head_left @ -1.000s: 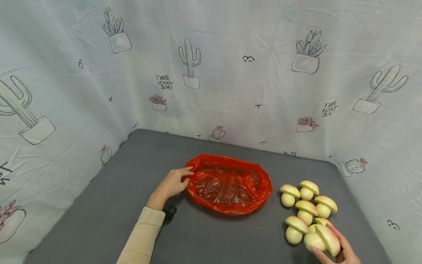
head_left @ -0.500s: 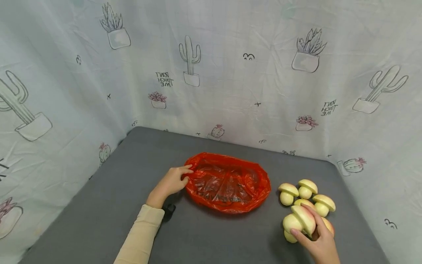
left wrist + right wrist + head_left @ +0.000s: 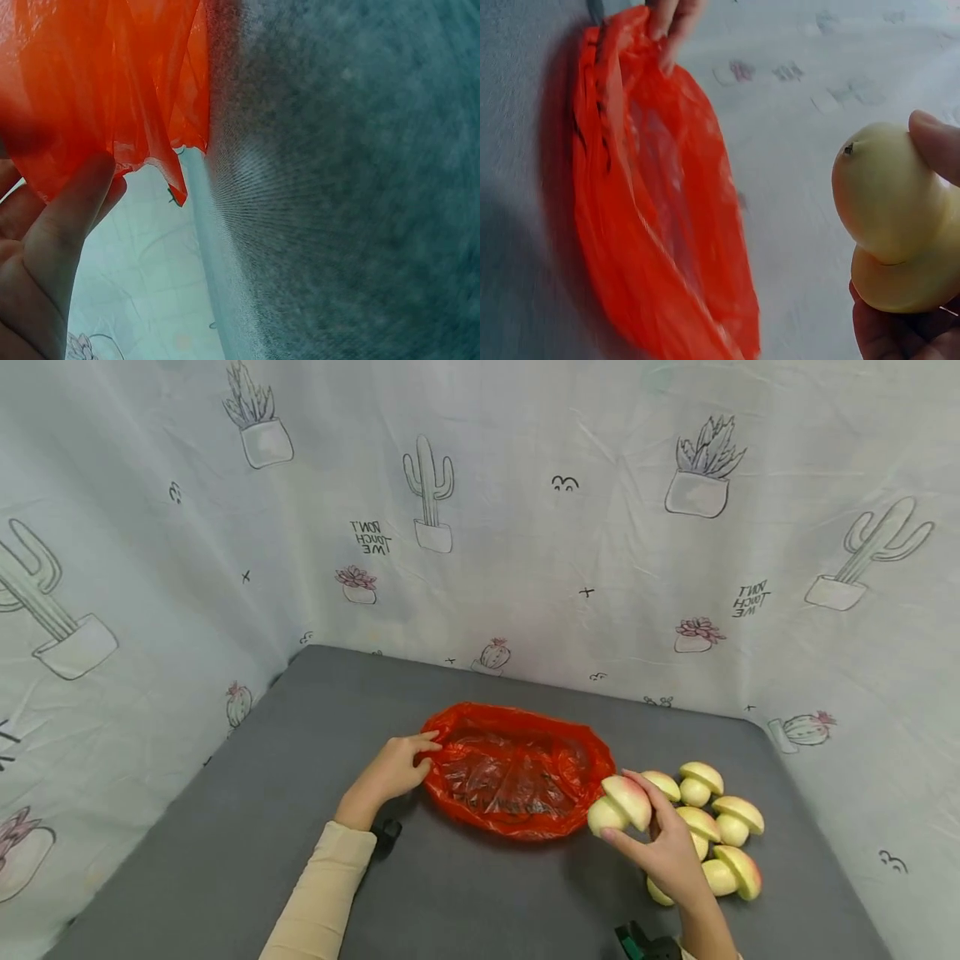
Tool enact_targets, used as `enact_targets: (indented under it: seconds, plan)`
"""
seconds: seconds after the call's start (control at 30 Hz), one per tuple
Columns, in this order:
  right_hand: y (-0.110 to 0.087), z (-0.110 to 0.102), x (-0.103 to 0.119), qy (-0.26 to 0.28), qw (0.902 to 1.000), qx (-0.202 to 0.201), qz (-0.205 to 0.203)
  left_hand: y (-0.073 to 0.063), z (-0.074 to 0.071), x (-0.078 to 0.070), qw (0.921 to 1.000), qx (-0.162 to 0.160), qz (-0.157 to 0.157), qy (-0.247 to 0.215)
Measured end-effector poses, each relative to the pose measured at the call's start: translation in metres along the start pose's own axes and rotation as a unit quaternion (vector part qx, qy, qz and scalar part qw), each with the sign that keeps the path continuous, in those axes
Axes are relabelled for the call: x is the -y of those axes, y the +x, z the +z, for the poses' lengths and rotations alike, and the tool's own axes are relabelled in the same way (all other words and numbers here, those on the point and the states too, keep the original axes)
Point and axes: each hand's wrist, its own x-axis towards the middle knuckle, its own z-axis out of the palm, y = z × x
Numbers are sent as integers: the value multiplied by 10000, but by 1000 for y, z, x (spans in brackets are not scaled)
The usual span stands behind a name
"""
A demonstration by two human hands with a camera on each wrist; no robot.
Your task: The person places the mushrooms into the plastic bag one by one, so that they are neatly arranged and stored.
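A red plastic bag [image 3: 517,828] lies with its mouth spread wide in the middle of the grey table. My left hand [image 3: 393,768] pinches its left rim; in the left wrist view the thumb [image 3: 71,206] presses the thin red film [image 3: 82,90] with fingers behind it. My right hand [image 3: 669,853] grips a yellow mushroom-shaped piece [image 3: 609,812] with a reddish-tinged cap, just off the bag's right rim. The right wrist view shows the piece's rounded stem [image 3: 881,176] with a small dark spot at its tip, thumb above and fingers below.
Several more mushroom-shaped pieces [image 3: 738,820] stand or lie grouped at the right of the table [image 3: 480,902], partly behind my right hand. A pale curtain [image 3: 517,543] printed with cactus drawings hangs along the back and sides.
My right hand has carried the mushroom-shaped piece leftward and farther away, from the group toward the bag's right rim. The left hand keeps its place on the bag.
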Motion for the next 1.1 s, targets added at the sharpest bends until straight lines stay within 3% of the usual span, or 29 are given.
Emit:
enact_targets:
  seconds: [0.33,0.57,0.77,1.1]
  plan:
    - [36,30,-1,128,9982,517,-271,-1,1,2,9998,166,29,57]
    - [62,43,6,-44,9970,736,-235,5,-3,3,9997,-41,198,115]
    - [78,53,11,-115,9946,1012,-222,8,-4,3,9996,93,163,202]
    - [99,67,18,-69,9901,1402,-88,6,-2,1,9995,-62,232,208]
